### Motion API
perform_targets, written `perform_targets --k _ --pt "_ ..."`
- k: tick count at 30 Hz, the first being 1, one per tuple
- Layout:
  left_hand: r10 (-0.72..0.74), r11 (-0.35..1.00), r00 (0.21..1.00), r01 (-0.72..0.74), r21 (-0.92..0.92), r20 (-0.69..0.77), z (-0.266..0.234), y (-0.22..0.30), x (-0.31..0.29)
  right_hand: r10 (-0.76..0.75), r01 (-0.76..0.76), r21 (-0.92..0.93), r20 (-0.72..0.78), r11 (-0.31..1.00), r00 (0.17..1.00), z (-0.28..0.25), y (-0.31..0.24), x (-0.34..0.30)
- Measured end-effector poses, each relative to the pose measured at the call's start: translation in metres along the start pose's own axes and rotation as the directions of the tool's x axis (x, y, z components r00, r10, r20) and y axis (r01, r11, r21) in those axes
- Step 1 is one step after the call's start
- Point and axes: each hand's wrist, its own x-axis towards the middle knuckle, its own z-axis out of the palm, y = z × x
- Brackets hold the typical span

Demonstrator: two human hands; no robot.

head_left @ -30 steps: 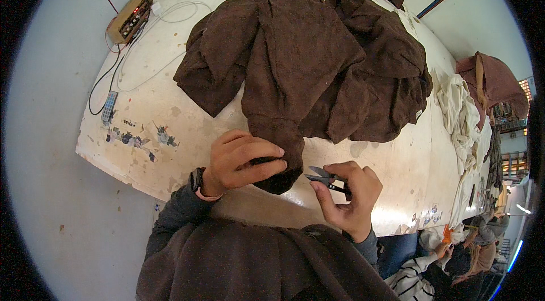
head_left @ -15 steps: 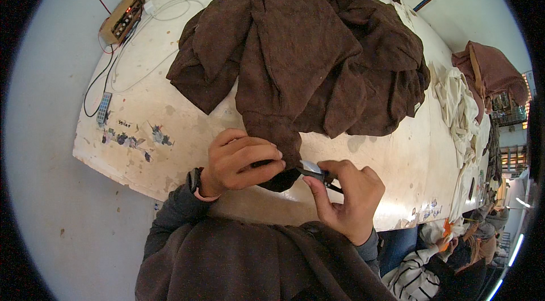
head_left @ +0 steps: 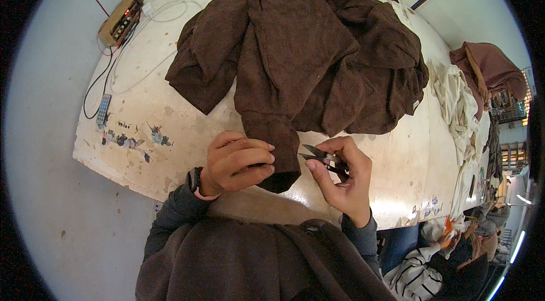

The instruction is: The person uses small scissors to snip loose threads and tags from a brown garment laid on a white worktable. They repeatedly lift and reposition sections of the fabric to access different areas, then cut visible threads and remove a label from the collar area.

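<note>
A dark brown garment [head_left: 295, 57] lies bunched on the table, one sleeve stretched toward me so that its cuff [head_left: 271, 137] hangs near the front edge. My left hand [head_left: 239, 163] is closed on the left side of that cuff, fingers curled over the cloth. In my right hand [head_left: 346, 179] are small black thread snips [head_left: 325, 159], gripped between thumb and fingers. Their two blades are apart and point left at the cuff's right edge, a little away from the cloth. Inside the cuff's end it looks black.
A wooden-cased electric box [head_left: 120, 20] with cables and a remote control [head_left: 103, 109] sit at the table's left. Cream cloth [head_left: 456, 111] and a reddish-brown bundle [head_left: 491, 71] lie along the right. Another person in a striped sleeve [head_left: 417, 272] is at the lower right.
My right hand has drawn slightly down and left, and the snips' blades have turned and now show spread apart beside the cuff. The left hand keeps its hold on the cuff.
</note>
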Motion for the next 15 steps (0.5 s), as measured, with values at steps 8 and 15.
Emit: perform_targets --k 8,15 --pt "-0.015 0.997 0.997 0.021 -0.070 0.077 -0.014 -0.002 -0.003 0.155 -0.155 0.419 0.035 0.895 0.987 0.014 0.042 0.008" --pt "-0.370 0.915 0.699 0.387 -0.111 -0.612 -0.048 -0.027 0.011 0.004 -0.109 -0.318 -0.313 0.942 0.950 0.015 0.110 0.044"
